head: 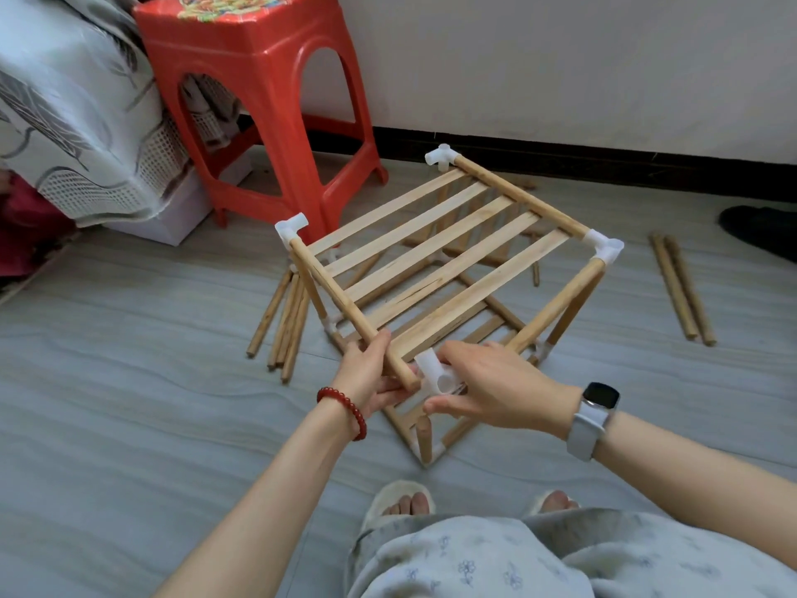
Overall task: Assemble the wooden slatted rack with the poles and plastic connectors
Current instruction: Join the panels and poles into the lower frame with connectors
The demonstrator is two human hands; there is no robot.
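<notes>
Head view: rack (435, 248) stands on the floor just beyond both hands, its lower tier built and the top slatted shelf being closed at the near corner.
Connector: white three-way piece (435, 375) sits between the two hands, touching the right fingertips, one open socket facing the camera.
Left hand: left hand (371, 373) curls round the near end of the shelf's left rail (345, 302), gripping it just short of the tip.
Right hand: right hand (496, 388) pinches the connector with thumb beneath and fingers above.
Key relation: the rail's long axis runs from the far-left corner down toward the hands; its bare end lies just left of the connector, close but seemingly not yet seated. I judge the next move needs a socket lined up along that axis and pushed on.
Nearer hand: right, already on the connector.
Right side: pole (560, 308) runs from the far-right connector (604, 246) toward the right hand.
Outward: spare poles (282, 323) lie left of the left hand; two more (681, 291) well right of the right hand.
Beyond: red stool (258, 101) stands behind the rack, far left.
</notes>
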